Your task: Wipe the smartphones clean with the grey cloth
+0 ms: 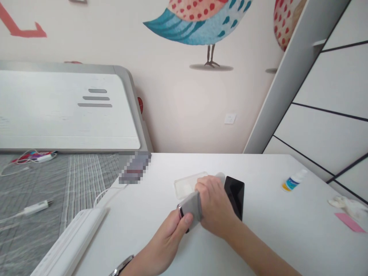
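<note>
White table [267, 245]: broad, smooth top; bears the items below.

Long white bar [80, 237]: along the table's left edge, beside the bed.

Right hand [215, 203]: fingers curled together, closed over the right-hand end of the grey slab; fingertips partly hidden.

Left hand [169, 234]: closed on the slab's near left part, thumb flat on the grey face, other fingers underneath and mostly out of sight.

Black phone-like slab [236, 193]: flat on the table, just beside the right hand, partly behind its wrist.

Clear shallow case [184, 186]: on the table, beyond the hands; thin-walled, probably light and flexible.

Grey slab [189, 205]: one, flat, with a shiny dark edge; held tilted above the table between both hands. Judged light to moderate in weight, stiff at the core, perhaps slick along the edge and liable to damage if dropped. Best taken by its long sides, with light pressure on the broad face. Whether the grey is a cover or a cloth, cannot tell.

Small bottle [293, 181]: white, blue and yellow, towards the table's right.

Pink slip [349, 222]: far right.
</note>
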The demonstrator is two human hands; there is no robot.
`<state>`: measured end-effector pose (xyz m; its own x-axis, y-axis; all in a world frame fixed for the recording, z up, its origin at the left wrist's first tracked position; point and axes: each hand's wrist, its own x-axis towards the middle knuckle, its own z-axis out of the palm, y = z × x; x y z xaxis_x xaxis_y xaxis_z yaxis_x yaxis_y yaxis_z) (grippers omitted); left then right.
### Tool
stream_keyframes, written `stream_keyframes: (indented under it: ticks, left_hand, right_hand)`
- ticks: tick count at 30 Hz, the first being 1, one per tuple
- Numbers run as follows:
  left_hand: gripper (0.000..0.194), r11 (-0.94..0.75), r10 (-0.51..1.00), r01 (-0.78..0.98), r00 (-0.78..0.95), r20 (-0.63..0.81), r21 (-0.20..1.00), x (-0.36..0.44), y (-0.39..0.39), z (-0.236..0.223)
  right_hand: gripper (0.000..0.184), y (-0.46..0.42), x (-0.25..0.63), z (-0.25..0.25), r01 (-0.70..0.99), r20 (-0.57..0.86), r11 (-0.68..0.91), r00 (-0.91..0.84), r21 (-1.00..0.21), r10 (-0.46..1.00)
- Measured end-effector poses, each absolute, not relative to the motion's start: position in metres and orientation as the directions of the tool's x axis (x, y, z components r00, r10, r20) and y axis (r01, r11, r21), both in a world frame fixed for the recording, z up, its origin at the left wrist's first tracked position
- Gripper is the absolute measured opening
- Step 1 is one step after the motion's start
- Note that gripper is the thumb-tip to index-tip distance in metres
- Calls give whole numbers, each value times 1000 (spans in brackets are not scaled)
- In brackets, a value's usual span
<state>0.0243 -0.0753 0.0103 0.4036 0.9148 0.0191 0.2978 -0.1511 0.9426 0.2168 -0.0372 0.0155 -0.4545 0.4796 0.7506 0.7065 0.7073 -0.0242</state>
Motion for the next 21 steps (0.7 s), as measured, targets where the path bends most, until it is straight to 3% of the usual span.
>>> stream_keyframes:
  ticks: [4,9,12,16,18,21]
  left_hand:
    - [53,-155,908,302,419,15,940,23,-76,11]
    - [52,-132,918,267,397,16,955,25,-77,10]
    - [53,-131,913,266,407,11,955,27,-76,10]
    - [59,-139,913,282,408,12,949,21,-76,8]
    - [63,-116,928,306,372,-6,945,18,-78,7]
    - [65,-89,939,310,344,-24,946,16,-80,7]
  right_hand:
    - [36,-36,209,12,589,740,808,-538,-13,404]
    - [48,-24,231,10,682,740,730,-465,-51,486]
    - [46,-35,213,8,658,773,750,-438,-72,458]
    - [40,-39,204,11,559,771,829,-537,21,343]
    - [40,-31,218,15,587,764,808,-543,49,348]
    - [45,-23,233,16,694,792,720,-439,-2,425]
